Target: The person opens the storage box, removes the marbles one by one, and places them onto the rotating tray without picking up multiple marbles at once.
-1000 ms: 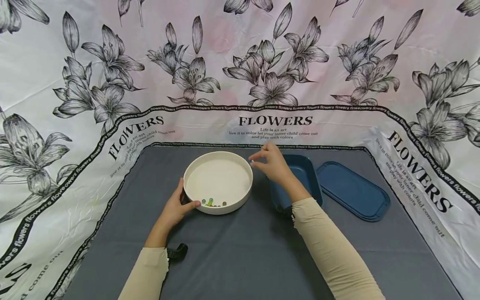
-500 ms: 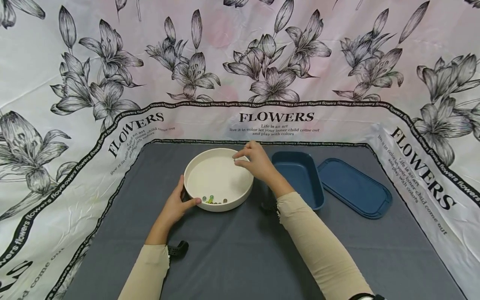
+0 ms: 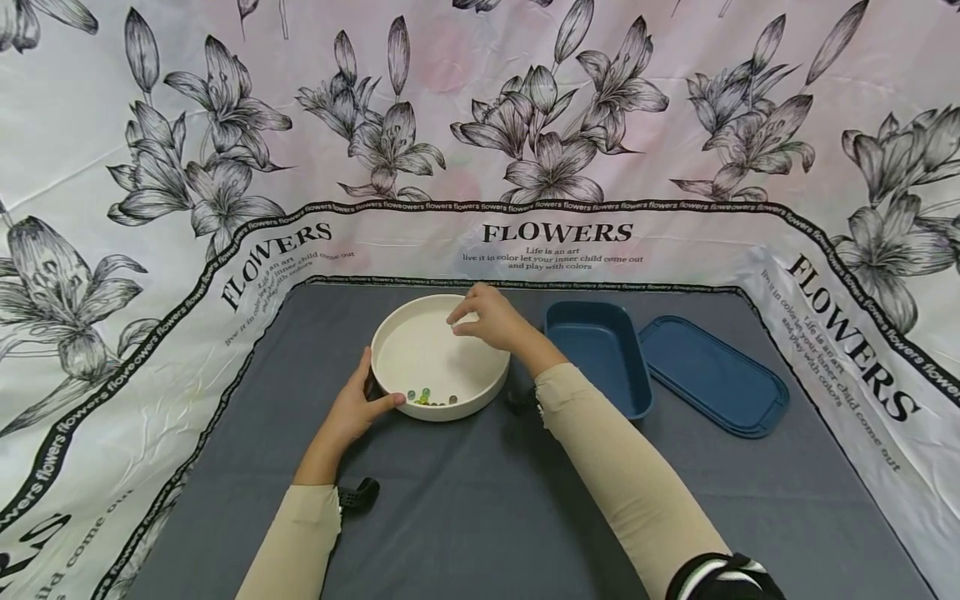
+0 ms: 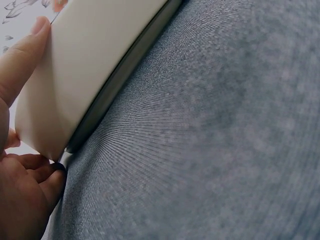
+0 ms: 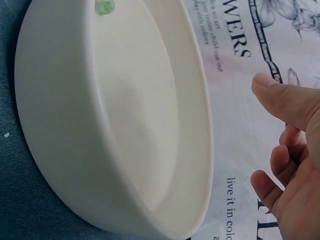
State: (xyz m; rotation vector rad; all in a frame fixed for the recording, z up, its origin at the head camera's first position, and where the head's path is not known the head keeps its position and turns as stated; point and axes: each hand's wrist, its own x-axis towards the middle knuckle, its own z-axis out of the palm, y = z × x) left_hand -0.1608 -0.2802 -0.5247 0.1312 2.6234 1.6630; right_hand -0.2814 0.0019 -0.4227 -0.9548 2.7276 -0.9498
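Observation:
A round cream bowl point(image 3: 442, 354) with a low wall stands on the grey cloth, its near-left part gripped by my left hand point(image 3: 362, 404). The thumb lies at the rim and the fingers reach round the side and under the edge, as the left wrist view shows. Several small green and dark glass marbles point(image 3: 426, 398) lie together at the bowl's near side. Over the bowl's far right part, my right hand point(image 3: 491, 321) pinches a tiny pale thing, seemingly a marble, between thumb and index finger. In the right wrist view its thumb point(image 5: 280, 97) hides the pinch.
Right of the bowl stands a blue rectangular box point(image 3: 596, 342), with nothing seen inside. Its matching blue lid point(image 3: 712, 375) lies flat further right. Grey cloth point(image 3: 465, 508) covers the table, and a flower-printed sheet point(image 3: 555, 179) hangs behind.
My right hand has moved left from beside the blue box to above the bowl, with its fingertips still together. The left hand keeps its hold on the bowl.

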